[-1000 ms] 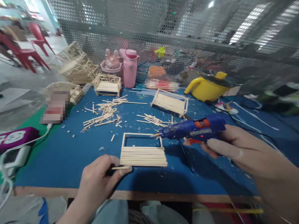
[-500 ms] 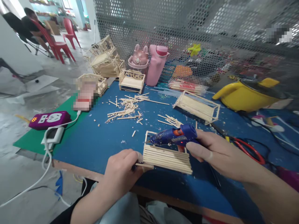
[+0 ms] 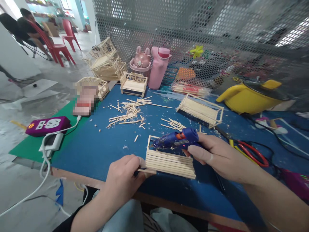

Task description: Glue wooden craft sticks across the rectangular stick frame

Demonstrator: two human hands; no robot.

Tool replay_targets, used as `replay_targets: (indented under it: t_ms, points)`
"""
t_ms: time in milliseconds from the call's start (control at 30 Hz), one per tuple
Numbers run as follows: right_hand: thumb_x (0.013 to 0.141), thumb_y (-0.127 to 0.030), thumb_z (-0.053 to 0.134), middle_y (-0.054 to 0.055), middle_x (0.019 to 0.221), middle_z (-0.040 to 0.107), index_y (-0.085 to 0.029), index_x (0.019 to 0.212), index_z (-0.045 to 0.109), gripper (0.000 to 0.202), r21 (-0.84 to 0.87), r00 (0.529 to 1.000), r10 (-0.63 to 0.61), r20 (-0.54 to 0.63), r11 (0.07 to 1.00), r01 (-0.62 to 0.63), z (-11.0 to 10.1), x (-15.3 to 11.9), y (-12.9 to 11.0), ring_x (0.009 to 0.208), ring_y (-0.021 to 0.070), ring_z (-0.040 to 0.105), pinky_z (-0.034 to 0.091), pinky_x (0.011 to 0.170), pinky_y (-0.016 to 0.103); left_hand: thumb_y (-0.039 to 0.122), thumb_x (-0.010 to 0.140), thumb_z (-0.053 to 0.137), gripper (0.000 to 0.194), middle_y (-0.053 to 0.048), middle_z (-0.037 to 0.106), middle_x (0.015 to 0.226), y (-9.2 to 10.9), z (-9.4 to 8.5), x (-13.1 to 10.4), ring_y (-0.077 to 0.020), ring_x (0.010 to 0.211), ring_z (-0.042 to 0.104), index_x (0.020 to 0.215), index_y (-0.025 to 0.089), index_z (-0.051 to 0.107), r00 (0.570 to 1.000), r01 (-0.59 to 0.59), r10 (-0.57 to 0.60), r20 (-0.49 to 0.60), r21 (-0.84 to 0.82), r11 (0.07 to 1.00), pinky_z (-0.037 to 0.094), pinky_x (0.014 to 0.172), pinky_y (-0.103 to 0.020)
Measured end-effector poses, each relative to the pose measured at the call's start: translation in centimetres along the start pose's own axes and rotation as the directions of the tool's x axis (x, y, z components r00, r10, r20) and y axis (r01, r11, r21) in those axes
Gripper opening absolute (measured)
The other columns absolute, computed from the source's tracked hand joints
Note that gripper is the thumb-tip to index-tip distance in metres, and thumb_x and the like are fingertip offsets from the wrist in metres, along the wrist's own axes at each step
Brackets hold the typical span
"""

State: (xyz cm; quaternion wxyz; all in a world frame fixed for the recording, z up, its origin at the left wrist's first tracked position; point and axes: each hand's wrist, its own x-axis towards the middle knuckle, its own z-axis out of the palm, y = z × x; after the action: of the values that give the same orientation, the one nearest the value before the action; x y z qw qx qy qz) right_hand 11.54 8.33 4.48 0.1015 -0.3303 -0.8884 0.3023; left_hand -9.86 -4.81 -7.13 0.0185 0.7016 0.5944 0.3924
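curling right hand [image 3: 212, 150] around blue glue gun [image 3: 177, 140], aiming over slatted stick frame [image 3: 170, 164], pinching thin stick [image 3: 149, 171] in left hand [image 3: 124, 170]

Behind the slatted stick frame [image 3: 170, 163] lie loose sticks [image 3: 130, 115] — farther back, a miniature bench [image 3: 134, 85] left, a lidded pot [image 3: 251, 98] right.

On my feed I saw the right hand [image 3: 214, 153] aim a blue glue gun [image 3: 166, 140] at the left end of the slatted frame [image 3: 170, 163]; the left hand [image 3: 125, 172] pinched a stick [image 3: 149, 171].
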Motion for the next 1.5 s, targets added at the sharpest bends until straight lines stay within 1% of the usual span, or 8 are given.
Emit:
replay_targets:
  t_ms: [333, 467, 567, 767, 933, 1133, 1300, 1500]
  points:
    - [0.085, -0.052, 0.052, 0.003, 0.086, 0.071, -0.027, 0.099, 0.069, 0.033, -0.081, 0.993, 0.122, 0.008, 0.989, -0.121, -2.4, -2.3, 1.5, 0.073, 0.0243, 0.063, 0.051, 0.068, 0.035, 0.026, 0.085, 0.06, 0.012, 0.005, 0.058, 0.063, 0.3, -0.3, 0.2, -0.0125, 0.058, 0.059, 0.076, 0.023, 0.053, 0.999, 0.025, -0.024, 0.027, -0.026, 0.999, 0.042, 0.054, -0.022]
    - [0.087, -0.057, 0.046, 0.001, 0.061, 0.065, -0.025, 0.104, 0.068, 0.043, -0.108, 0.939, 0.203, -0.277, 0.965, -0.24, -6.4, -5.3, 4.4, 0.047, 0.018, 0.053, 0.044, 0.045, 0.029, 0.043, 0.082, 0.062, 0.022, 0.005, 0.055, 0.066, 0.8, -0.4, 0.0, -0.0113, 0.053, 0.056, 0.086, 0.024, 0.052, 0.994, 0.106, -0.108, -0.035, -0.036, 0.994, 0.043, 0.049, -0.021]
    - [0.093, -0.043, 0.041, 0.008, 0.081, 0.073, -0.018, 0.12, 0.062, 0.042, -0.358, 0.866, 0.089, -0.492, 0.886, -0.294, -8.3, -6.0, 7.1, 0.065, 0.0222, 0.064, 0.049, 0.056, 0.031, 0.052, 0.087, 0.049, 0.029, 0.002, 0.057, 0.071, 1.1, -0.3, -0.3, -0.0133, 0.055, 0.057, 0.095, 0.024, 0.052, 0.963, 0.193, -0.206, -0.176, -0.09, 0.977, 0.044, 0.047, -0.023]
    - [0.09, -0.031, 0.046, 0.01, 0.123, 0.067, -0.018, 0.129, 0.058, 0.042, -0.591, 0.911, 0.025, -0.411, 0.754, -0.287, -8.2, -2.1, 11.3, 0.108, 0.0275, 0.063, 0.048, 0.088, 0.038, 0.021, 0.09, 0.041, 0.02, 0.001, 0.055, 0.069, 0.9, -0.5, -0.9, -0.015, 0.06, 0.056, 0.075, 0.025, 0.053, 0.953, 0.121, -0.148, -0.264, -0.116, 0.986, 0.045, 0.05, -0.024]
    - [0.089, -0.029, 0.05, 0.013, 0.122, 0.067, -0.018, 0.127, 0.059, 0.04, -0.623, 0.921, 0.029, -0.389, 0.728, -0.287, -7.8, 1.7, 13.0, 0.111, 0.0286, 0.06, 0.044, 0.088, 0.04, 0.013, 0.09, 0.042, 0.025, -0.004, 0.059, 0.09, 0.5, -1.1, -0.6, -0.0128, 0.077, 0.062, 0.105, 0.024, 0.058, 0.988, -0.081, 0.077, -0.135, -0.029, 0.996, 0.049, 0.065, -0.02]
    - [0.096, -0.032, 0.039, 0.016, 0.127, 0.062, -0.016, 0.128, 0.055, 0.039, -0.577, 0.854, -0.053, -0.517, 0.759, -0.302, -4.1, -0.5, 7.3, 0.115, 0.0295, 0.054, 0.037, 0.093, 0.046, 0.015, 0.09, 0.048, 0.044, -0.006, 0.065, 0.092, 1.0, -2.0, 0.9, -0.0134, 0.078, 0.063, 0.133, 0.017, 0.045, 0.959, -0.28, 0.282, -0.021, 0.072, 0.957, 0.048, 0.067, -0.019]
    - [0.092, -0.034, 0.055, 0.0, 0.079, 0.072, -0.025, 0.1, 0.066, 0.017, -0.434, 0.856, -0.4, -0.328, 0.869, 0.239, 1.8, -6.2, 0.2, 0.072, 0.0161, 0.062, 0.032, 0.095, 0.041, 0.005, 0.087, 0.053, 0.056, -0.001, 0.065, 0.079, 3.6, -1.7, 2.3, -0.0136, 0.071, 0.057, 0.14, 0.019, 0.037, 0.923, -0.385, 0.384, -0.036, -0.031, 0.922, 0.043, 0.072, -0.026]
    - [0.086, -0.021, 0.059, -0.002, 0.072, 0.069, -0.025, 0.095, 0.063, 0.011, -0.358, 0.859, -0.333, -0.39, 0.914, 0.191, 3.9, -8.6, -0.8, 0.066, 0.0153, 0.061, 0.031, 0.094, 0.043, 0.009, 0.09, 0.052, 0.057, -0.003, 0.066, 0.089, 5.2, -0.5, 3.2, -0.0148, 0.081, 0.058, 0.142, 0.02, 0.032, 0.907, -0.398, 0.413, 0.086, -0.153, 0.905, 0.042, 0.076, -0.03]
